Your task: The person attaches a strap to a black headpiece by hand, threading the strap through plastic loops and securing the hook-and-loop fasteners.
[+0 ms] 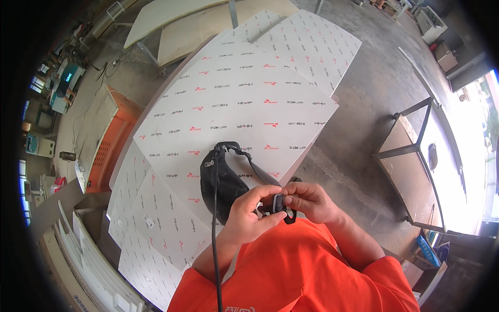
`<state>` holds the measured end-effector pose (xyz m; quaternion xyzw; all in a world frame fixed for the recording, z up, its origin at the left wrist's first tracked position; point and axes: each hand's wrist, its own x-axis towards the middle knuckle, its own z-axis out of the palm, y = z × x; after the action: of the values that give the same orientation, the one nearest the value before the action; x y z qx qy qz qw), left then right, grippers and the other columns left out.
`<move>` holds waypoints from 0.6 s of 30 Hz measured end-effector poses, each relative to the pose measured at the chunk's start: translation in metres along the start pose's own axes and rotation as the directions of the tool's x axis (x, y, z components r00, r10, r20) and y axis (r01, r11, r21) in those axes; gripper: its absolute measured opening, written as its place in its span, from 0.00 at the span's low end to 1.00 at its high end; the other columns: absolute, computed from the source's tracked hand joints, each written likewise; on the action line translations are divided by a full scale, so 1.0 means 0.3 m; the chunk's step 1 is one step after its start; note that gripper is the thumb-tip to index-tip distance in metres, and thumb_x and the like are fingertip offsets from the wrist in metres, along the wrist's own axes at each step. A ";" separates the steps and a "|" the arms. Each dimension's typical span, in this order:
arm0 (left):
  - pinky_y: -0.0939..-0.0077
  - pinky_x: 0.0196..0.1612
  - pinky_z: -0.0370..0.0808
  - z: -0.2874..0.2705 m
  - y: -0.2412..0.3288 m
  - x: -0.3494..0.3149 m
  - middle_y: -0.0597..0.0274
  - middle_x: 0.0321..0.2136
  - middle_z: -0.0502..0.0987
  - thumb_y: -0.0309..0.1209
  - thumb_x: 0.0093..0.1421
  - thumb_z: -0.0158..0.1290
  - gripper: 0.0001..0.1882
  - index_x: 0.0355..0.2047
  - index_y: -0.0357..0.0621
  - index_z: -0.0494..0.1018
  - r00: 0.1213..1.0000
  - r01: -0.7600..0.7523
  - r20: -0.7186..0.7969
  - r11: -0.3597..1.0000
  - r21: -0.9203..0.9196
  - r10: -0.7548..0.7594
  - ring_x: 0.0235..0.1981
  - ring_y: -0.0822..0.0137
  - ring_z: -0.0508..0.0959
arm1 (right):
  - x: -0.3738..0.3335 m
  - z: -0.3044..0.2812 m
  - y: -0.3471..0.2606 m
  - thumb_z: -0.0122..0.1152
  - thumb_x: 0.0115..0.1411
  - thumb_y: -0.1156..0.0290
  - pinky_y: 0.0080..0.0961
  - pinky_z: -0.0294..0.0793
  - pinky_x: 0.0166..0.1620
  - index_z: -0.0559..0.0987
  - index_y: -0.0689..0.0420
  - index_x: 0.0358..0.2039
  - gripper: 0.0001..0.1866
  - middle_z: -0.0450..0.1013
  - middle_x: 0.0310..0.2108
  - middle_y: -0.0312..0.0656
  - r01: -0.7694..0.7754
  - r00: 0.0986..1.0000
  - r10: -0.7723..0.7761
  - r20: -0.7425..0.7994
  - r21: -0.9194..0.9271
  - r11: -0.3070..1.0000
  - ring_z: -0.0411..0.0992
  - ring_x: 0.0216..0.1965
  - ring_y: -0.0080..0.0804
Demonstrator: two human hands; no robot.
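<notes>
My left hand (249, 212) and my right hand (310, 202) meet close in front of my orange shirt. Between their fingertips they grip a small black piece with a pale edge (279, 202); my fingers partly cover it, and its exact kind cannot be told. A short loop of black strap (292, 216) hangs below it. Just beyond my left hand a black zippered bag (209, 179) lies on the stacked white sheets (234, 117). Its strap (262, 174) runs from the top of the bag toward my hands. A black cord (214, 255) passes over the bag and beside my left forearm.
Orange metal equipment with slots (106, 143) stands left of the sheets. To the right is a metal-framed cart with boards (405, 156). Pale panels (171, 21) rest at the far end. Long white strips (99, 265) lie at the lower left. Far left, a person stands beside a machine (70, 78).
</notes>
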<state>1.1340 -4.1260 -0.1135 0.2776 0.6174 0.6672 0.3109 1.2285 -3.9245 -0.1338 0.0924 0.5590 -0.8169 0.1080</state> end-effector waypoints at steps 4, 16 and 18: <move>0.83 0.41 0.78 0.001 -0.005 0.009 0.62 0.41 0.80 0.19 0.56 0.68 0.24 0.52 0.35 0.73 0.998 -0.037 -0.057 0.999 0.022 0.038 0.39 0.77 0.80 | 0.004 -0.003 0.003 0.56 0.74 0.72 0.18 0.74 0.42 0.81 0.64 0.47 0.09 0.78 0.36 0.32 0.040 0.998 -0.040 -0.039 -0.012 0.999 0.72 0.38 0.15; 0.84 0.38 0.72 -0.034 -0.024 -0.001 0.68 0.37 0.79 0.22 0.65 0.59 0.05 0.41 0.35 0.77 0.971 0.227 0.019 0.896 -0.381 -0.238 0.36 0.81 0.74 | 0.012 0.020 -0.052 0.59 0.66 0.79 0.23 0.76 0.39 0.81 0.61 0.44 0.08 0.78 0.33 0.38 0.116 0.989 -0.140 -0.057 -0.309 0.944 0.76 0.36 0.23; 0.84 0.37 0.72 -0.031 -0.035 -0.013 0.70 0.36 0.78 0.22 0.66 0.58 0.04 0.39 0.36 0.77 0.968 0.243 0.041 0.893 -0.380 -0.246 0.35 0.81 0.73 | 0.019 0.024 -0.059 0.59 0.63 0.81 0.27 0.76 0.39 0.82 0.61 0.43 0.09 0.78 0.33 0.40 0.193 0.975 -0.221 -0.027 -0.395 0.898 0.76 0.35 0.27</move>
<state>1.1302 -4.1346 -0.1247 0.1292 0.5067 0.7314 0.4378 1.2180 -3.9255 -0.1170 0.0380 0.7205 -0.6922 0.0170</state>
